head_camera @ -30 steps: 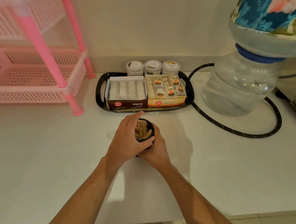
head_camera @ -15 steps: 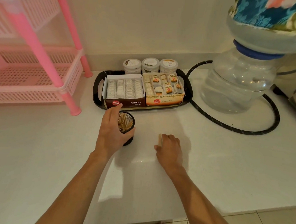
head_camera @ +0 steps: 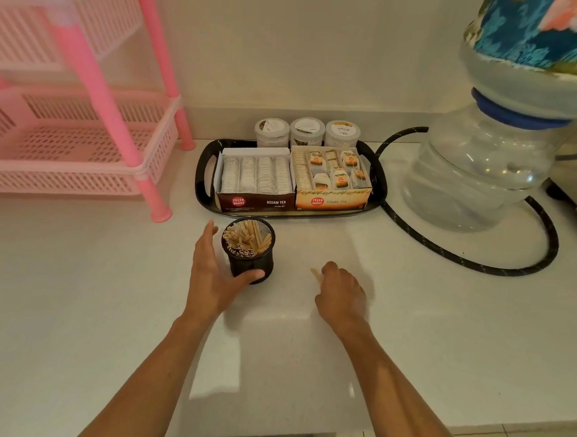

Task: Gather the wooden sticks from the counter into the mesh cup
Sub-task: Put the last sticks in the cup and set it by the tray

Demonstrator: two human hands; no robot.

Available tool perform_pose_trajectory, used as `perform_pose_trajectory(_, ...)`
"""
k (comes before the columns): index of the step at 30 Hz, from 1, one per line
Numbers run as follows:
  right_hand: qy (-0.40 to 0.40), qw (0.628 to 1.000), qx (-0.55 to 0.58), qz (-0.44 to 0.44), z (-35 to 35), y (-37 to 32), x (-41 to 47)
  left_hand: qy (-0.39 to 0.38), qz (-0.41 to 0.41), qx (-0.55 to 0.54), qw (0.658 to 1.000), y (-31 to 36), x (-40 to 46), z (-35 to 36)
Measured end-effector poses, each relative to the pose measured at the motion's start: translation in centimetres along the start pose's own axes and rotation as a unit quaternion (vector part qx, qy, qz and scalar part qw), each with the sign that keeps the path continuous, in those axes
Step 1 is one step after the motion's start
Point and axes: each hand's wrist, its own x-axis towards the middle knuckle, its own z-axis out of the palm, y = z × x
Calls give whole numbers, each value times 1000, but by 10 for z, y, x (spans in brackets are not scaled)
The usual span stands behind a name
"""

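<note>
Counter (head_camera: 443,331), black tray (head_camera: 203,178) at 12 o'clock. Left hand (head_camera: 213,278) held mesh cup (head_camera: 253,267), thumb at its 6, fingers at 9. Right hand (head_camera: 341,298) at cup's 3, fingers curled. Cup stood at tray's 6, packed with wooden sticks (head_camera: 246,237). Right fingertips pinched a loose stick (head_camera: 316,275).

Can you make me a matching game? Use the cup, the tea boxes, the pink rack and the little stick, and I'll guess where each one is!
Things:
1. mesh cup
2. tea boxes
3. pink rack
4. loose stick

Places:
A. pinched in the right hand
B. on the black tray
C. at the left end of the counter
D. held by the left hand

Pairs: 1-D, 2-B, 3-C, 4-A
</note>
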Motion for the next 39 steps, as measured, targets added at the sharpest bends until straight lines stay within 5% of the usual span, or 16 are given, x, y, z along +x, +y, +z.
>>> perform_pose_trajectory(5,24,998,-48,-29,5,-4,-5,-31,-39,42,998,-17,-3,3)
perform_pose_trajectory(26,38,969,-191,-153,10,1,-7,-47,47,67,996,-27,-5,7)
perform_pose_trajectory(30,15,990,-59,-130,3,-1,3,-57,40,59,996,-24,-5,7)
perform_pose_trajectory(33,-1,987,151,-57,-11,-11,11,-54,44,55,996,-22,-6,6)
perform_pose_trajectory(39,25,861,508,2,-36,-43,29,-49,72,55,995,-20,-6,6)
